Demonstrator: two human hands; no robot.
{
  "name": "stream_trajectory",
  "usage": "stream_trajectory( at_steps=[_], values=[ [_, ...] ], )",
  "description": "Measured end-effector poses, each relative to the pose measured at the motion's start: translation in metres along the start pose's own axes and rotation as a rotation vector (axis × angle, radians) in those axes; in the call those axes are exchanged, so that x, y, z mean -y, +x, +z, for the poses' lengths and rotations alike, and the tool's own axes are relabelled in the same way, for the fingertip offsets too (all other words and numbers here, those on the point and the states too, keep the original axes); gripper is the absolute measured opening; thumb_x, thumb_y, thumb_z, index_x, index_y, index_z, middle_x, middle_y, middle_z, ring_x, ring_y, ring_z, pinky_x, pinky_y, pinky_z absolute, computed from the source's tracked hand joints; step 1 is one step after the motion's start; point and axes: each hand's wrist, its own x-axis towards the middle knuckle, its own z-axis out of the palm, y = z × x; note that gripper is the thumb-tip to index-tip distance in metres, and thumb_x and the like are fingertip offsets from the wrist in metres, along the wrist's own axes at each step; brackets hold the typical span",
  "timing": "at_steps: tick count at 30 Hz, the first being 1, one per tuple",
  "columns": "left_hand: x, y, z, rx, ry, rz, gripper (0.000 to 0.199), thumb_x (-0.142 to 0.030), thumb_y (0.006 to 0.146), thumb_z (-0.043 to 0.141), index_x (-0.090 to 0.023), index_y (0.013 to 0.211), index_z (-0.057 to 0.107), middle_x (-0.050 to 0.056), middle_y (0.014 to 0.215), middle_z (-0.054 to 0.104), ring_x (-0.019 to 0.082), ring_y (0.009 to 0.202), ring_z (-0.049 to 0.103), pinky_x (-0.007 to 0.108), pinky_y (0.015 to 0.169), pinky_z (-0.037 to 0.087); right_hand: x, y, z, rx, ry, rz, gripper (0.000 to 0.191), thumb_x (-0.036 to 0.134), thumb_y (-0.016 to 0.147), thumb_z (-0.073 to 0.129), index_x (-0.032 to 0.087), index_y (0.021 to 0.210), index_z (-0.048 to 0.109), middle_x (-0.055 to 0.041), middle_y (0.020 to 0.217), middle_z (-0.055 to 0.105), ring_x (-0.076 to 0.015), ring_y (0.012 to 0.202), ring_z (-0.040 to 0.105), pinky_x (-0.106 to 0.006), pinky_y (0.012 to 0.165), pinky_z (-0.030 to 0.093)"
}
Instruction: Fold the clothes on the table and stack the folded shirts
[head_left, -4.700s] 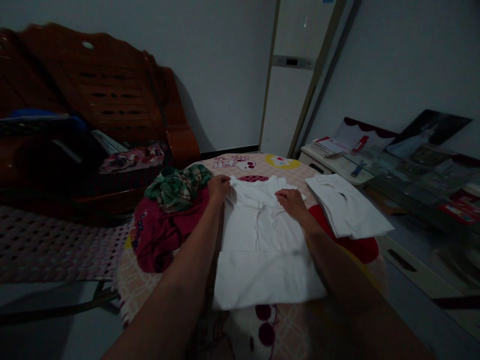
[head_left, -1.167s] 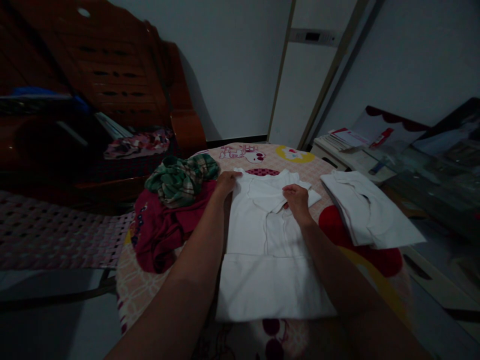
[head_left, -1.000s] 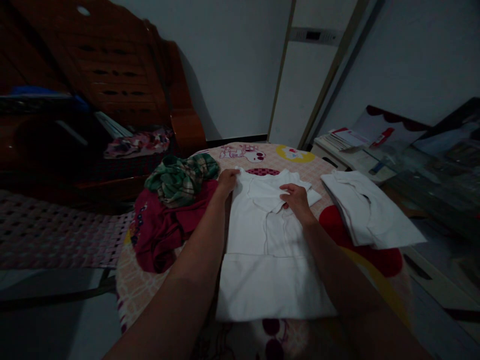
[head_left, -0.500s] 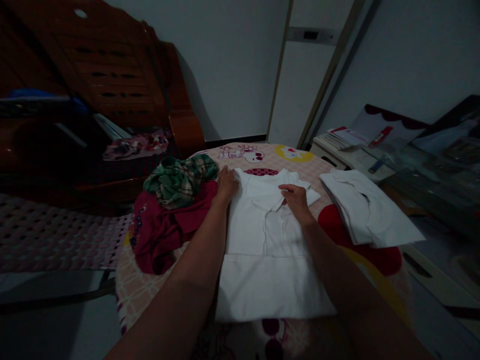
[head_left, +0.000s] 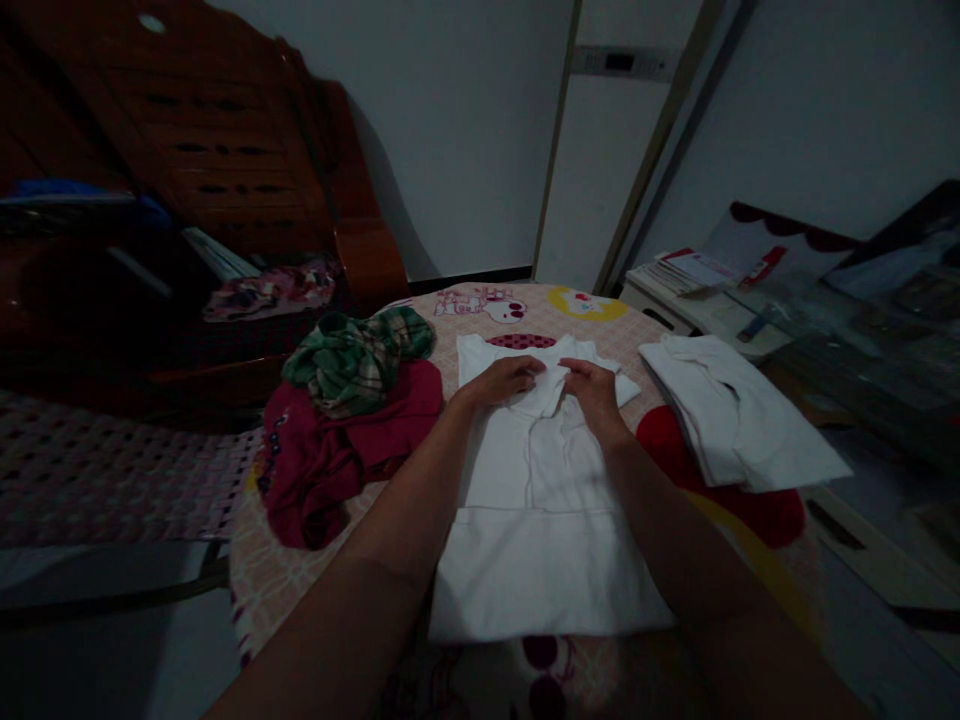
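Note:
A white shirt (head_left: 555,570) lies on the round table, its lower part folded up over the front and its collar end away from me. At the collar, my left hand (head_left: 510,378) has its fingers bent together on the white fabric. Just right of it, my right hand (head_left: 590,385) pinches the collar cloth between thumb and fingers. The two hands are close together, with a small gap between the fingertips.
To the left lie a green plaid cloth (head_left: 364,360) and a dark red garment (head_left: 322,465). Folded white clothes (head_left: 739,415) rest at the right. Beyond the patterned table (head_left: 270,590) stand a wooden chair (head_left: 225,150) and a cabinet with papers (head_left: 686,272).
My left hand has moved right, from the shirt's left shoulder edge to the collar beside my right hand. My right hand has stayed nearly in place.

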Motion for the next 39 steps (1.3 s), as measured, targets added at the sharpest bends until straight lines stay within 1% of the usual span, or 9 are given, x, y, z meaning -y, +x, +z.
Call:
stream_trajectory(
  at_steps=[5, 11, 16, 20, 23, 25, 29, 34, 39],
  values=[
    [0.008, 0.001, 0.004, 0.025, -0.067, 0.085, 0.027, -0.033, 0.088, 0.058, -0.013, 0.101, 0.068, 0.009, 0.100, 0.071, 0.020, 0.094, 0.064, 0.032, 0.089, 0.051, 0.005, -0.003, 0.000, 0.021, -0.002, 0.044, 0.045, 0.029, 0.066, 0.062, 0.014, 0.107, 0.072, -0.0040, 0.081, 0.072, -0.0151, 0.065, 0.062, -0.032, 0.065, 0.056],
    [0.015, 0.004, 0.013, -0.047, -0.052, 0.125, 0.059, -0.025, 0.087, 0.057, -0.017, 0.145, 0.051, 0.015, 0.135, 0.063, 0.023, 0.111, 0.063, 0.037, 0.100, 0.048, 0.022, -0.014, 0.003, 0.158, -0.009, 0.045, 0.065, 0.037, 0.073, 0.064, 0.020, 0.136, 0.058, -0.0154, 0.138, 0.061, -0.0287, 0.106, 0.067, -0.036, 0.067, 0.062],
    [0.011, 0.005, 0.015, -0.140, 0.008, 0.088, 0.049, -0.017, 0.081, 0.055, -0.017, 0.130, 0.061, 0.010, 0.122, 0.068, 0.021, 0.102, 0.064, 0.033, 0.093, 0.049, 0.030, -0.023, 0.013, 0.292, 0.009, -0.016, 0.076, 0.038, 0.079, 0.064, 0.030, 0.151, 0.042, -0.0096, 0.161, 0.040, -0.0279, 0.126, 0.059, -0.039, 0.088, 0.059],
    [0.011, 0.004, 0.014, -0.236, -0.074, -0.008, 0.020, -0.017, 0.078, 0.058, -0.017, 0.097, 0.063, 0.002, 0.088, 0.066, 0.016, 0.077, 0.059, 0.028, 0.076, 0.048, 0.030, -0.021, 0.009, 0.333, -0.120, -0.097, 0.059, 0.037, 0.081, 0.061, 0.023, 0.138, 0.058, -0.0110, 0.136, 0.064, -0.0251, 0.108, 0.068, -0.037, 0.085, 0.058],
    [0.018, 0.005, 0.014, -0.306, -0.306, -0.095, 0.010, -0.019, 0.080, 0.059, -0.018, 0.090, 0.056, -0.001, 0.083, 0.061, 0.013, 0.072, 0.055, 0.024, 0.068, 0.045, 0.035, -0.020, -0.001, 0.393, -0.344, -0.229, 0.027, 0.025, 0.079, 0.060, 0.017, 0.101, 0.074, -0.0071, 0.093, 0.074, -0.0205, 0.084, 0.069, -0.032, 0.078, 0.054],
    [0.022, 0.005, 0.014, -0.321, -0.444, -0.158, 0.009, -0.020, 0.082, 0.059, -0.019, 0.088, 0.053, -0.002, 0.080, 0.059, 0.011, 0.068, 0.052, 0.022, 0.064, 0.043, 0.040, -0.023, -0.006, 0.519, -0.515, -0.353, 0.016, 0.014, 0.077, 0.057, 0.017, 0.081, 0.073, -0.0053, 0.084, 0.071, -0.0180, 0.080, 0.066, -0.030, 0.077, 0.051],
    [0.020, 0.005, 0.014, -0.332, -0.571, -0.198, 0.009, -0.017, 0.083, 0.060, -0.018, 0.086, 0.052, -0.004, 0.074, 0.055, 0.009, 0.063, 0.049, 0.019, 0.060, 0.040, 0.043, -0.033, -0.007, 0.668, -0.809, -0.535, 0.027, 0.002, 0.074, 0.054, 0.016, 0.085, 0.074, -0.0065, 0.092, 0.067, -0.0179, 0.085, 0.062, -0.029, 0.080, 0.048],
    [0.011, 0.002, 0.013, -0.361, -0.744, -0.290, 0.013, -0.016, 0.085, 0.061, -0.019, 0.086, 0.049, -0.004, 0.073, 0.058, 0.010, 0.062, 0.055, 0.020, 0.060, 0.046, 0.037, -0.037, -0.003, 0.642, -0.994, -0.580, 0.027, 0.006, 0.081, 0.055, 0.018, 0.096, 0.074, -0.0089, 0.111, 0.063, -0.0187, 0.090, 0.061, -0.030, 0.082, 0.048],
    [0.009, 0.002, 0.012, -0.378, -0.837, -0.333, 0.018, -0.017, 0.083, 0.066, -0.020, 0.085, 0.049, -0.004, 0.074, 0.059, 0.010, 0.065, 0.059, 0.020, 0.060, 0.049, 0.052, -0.039, -0.002, 0.613, -1.092, -0.563, 0.019, 0.011, 0.087, 0.056, 0.017, 0.091, 0.073, -0.0088, 0.106, 0.063, -0.0180, 0.086, 0.059, -0.029, 0.078, 0.045]
  ],
)
